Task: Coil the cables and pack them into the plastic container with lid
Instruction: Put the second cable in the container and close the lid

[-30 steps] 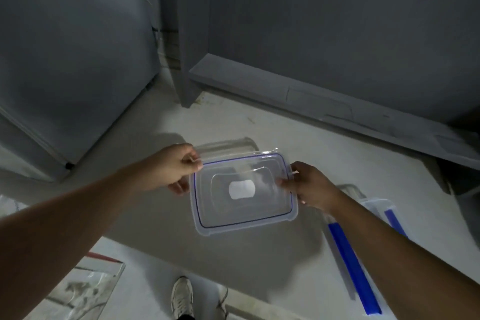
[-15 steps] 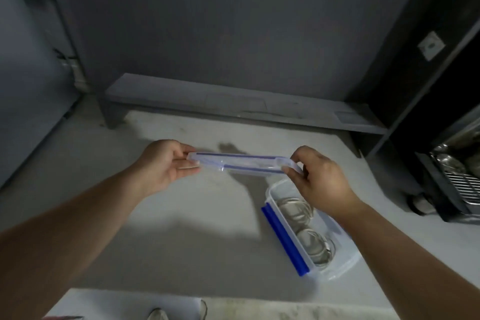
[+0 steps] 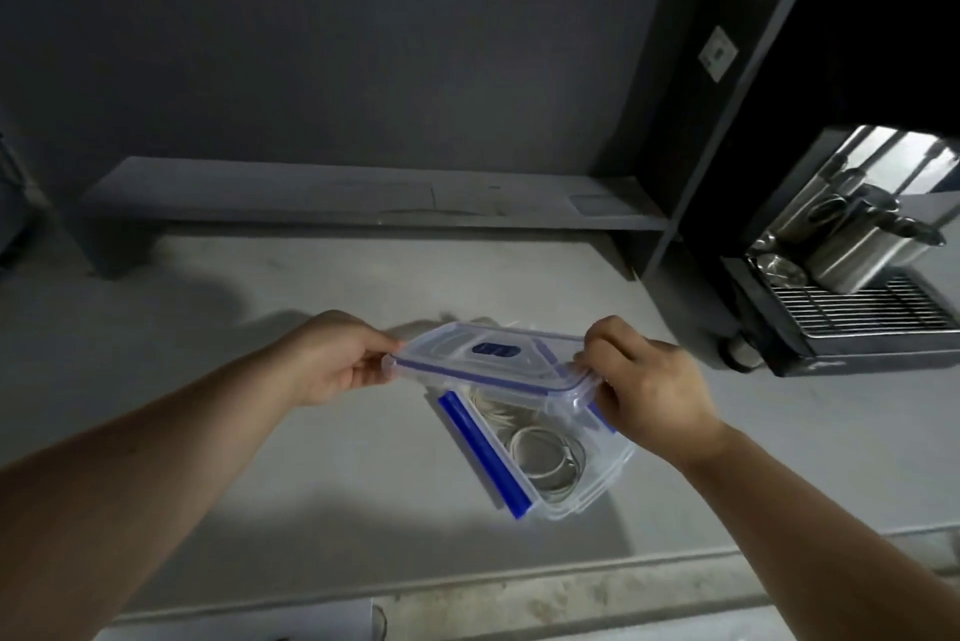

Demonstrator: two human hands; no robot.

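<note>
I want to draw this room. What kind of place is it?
Probably a kitchen or coffee corner: a coffee machine stands at the right with a steel jug on its grille, beside a long grey counter.

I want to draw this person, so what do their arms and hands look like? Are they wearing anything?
Both arms are bare: no sleeves reach into the picture on the left forearm or the right forearm. The left hand and right hand have no gloves, and I can see no watch, bracelet or ring. So draw two plain bare arms.
</note>
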